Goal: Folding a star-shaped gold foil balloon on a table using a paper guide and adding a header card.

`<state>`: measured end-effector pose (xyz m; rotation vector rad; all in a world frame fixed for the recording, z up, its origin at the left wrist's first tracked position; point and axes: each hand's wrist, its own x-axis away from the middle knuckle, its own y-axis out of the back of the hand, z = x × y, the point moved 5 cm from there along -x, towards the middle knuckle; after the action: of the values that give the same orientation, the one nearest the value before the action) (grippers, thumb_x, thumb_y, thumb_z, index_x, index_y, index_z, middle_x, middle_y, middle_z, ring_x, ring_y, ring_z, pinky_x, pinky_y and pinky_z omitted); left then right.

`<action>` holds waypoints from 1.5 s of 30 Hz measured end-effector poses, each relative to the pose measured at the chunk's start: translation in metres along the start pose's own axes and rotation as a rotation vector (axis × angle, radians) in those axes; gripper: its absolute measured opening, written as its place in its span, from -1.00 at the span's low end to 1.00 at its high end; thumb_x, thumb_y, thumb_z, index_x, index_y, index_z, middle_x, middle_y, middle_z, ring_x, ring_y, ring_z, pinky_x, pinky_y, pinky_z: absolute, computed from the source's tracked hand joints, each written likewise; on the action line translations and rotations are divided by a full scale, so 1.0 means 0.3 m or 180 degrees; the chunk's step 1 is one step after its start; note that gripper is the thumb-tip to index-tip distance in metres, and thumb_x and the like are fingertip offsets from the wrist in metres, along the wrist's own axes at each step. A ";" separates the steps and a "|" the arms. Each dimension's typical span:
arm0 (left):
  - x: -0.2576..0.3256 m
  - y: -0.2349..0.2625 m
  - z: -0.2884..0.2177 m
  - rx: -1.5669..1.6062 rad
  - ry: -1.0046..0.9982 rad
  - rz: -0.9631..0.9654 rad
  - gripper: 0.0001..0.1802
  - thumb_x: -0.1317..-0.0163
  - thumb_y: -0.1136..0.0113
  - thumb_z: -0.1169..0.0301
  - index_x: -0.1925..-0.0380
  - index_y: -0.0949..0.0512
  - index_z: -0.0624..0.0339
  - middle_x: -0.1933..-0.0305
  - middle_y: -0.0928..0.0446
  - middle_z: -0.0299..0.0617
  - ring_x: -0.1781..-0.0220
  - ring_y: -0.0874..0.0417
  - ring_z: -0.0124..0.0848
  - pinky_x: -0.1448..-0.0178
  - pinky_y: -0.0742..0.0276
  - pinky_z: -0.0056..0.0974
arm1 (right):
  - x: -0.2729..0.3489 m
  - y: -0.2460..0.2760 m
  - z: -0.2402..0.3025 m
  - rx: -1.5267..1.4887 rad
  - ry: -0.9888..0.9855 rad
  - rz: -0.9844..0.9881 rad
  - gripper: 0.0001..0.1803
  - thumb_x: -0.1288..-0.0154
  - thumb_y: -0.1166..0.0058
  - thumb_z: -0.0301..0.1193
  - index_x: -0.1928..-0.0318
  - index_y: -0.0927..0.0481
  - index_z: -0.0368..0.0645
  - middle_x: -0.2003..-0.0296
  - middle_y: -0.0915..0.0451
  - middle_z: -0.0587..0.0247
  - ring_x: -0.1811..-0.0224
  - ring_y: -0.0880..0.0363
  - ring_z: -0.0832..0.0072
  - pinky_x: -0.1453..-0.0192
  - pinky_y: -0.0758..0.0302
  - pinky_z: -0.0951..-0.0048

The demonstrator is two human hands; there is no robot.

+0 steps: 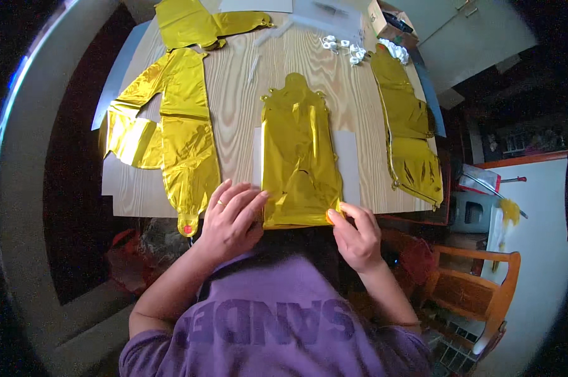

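Note:
A gold foil balloon [296, 151] lies folded into a long flat shape in front of me, with a scalloped far end. Under it is a white card [348, 163], whose edges show on both sides. My right hand [358, 237] pinches the balloon's near right corner, where a small orange spot shows. At the near left edge rests my left hand [230, 217], its fingers slightly apart and the index fingertip touching the foil. The left thumb is mostly hidden. A ring is on one left finger.
Other gold foil balloons lie at the left [186, 125], the far left [186, 25] and the right [409, 125] of the wooden table [233, 94]. Small white pieces [353, 51] and a cardboard box [391, 22] sit at the far right. A wooden chair [475, 283] stands right.

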<state>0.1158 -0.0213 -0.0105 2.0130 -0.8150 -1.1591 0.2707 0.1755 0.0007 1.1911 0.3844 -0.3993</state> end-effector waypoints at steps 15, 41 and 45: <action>-0.095 0.035 -0.039 0.1508 0.0488 -0.0350 -0.28 0.03 -0.52 0.54 -0.21 -0.51 0.18 0.16 -0.62 -0.10 0.06 -0.65 -0.17 -0.03 -0.53 -0.13 | -0.097 0.060 -0.043 -0.1148 -0.0803 -0.0317 -0.58 -0.19 -0.31 -0.54 -0.09 -0.66 -0.15 -0.08 -0.57 0.08 -0.06 -0.58 0.22 -0.22 -0.51 0.28; -0.073 0.041 -0.018 0.0050 0.0399 0.0370 -0.38 -0.08 -0.47 0.20 -0.16 -0.56 0.09 0.03 -0.57 -0.07 -0.04 -0.58 -0.07 -0.12 -0.52 0.01 | 0.018 -0.078 -0.127 -0.3349 -0.2778 0.0206 -0.35 -0.32 -0.14 -0.68 -0.39 -0.28 -0.31 -0.09 -0.58 0.20 0.01 -0.59 0.59 -0.10 -0.54 0.51; -0.055 -0.007 -0.017 -0.0046 -0.0143 0.0415 -0.36 -0.10 -0.42 0.15 -0.19 -0.53 0.11 -0.25 -0.47 -0.01 -0.38 -0.42 0.00 -0.43 -0.32 0.12 | 0.038 -0.071 -0.099 -0.2378 -0.2426 0.0253 -0.40 -0.31 -0.16 -0.68 -0.35 -0.36 -0.28 -0.11 -0.58 0.18 -0.03 -0.59 0.55 -0.14 -0.53 0.49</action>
<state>0.1140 -0.0061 -0.0023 1.8982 -0.9431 -1.1358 0.2678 0.1957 -0.0317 0.2720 -0.1806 -0.5432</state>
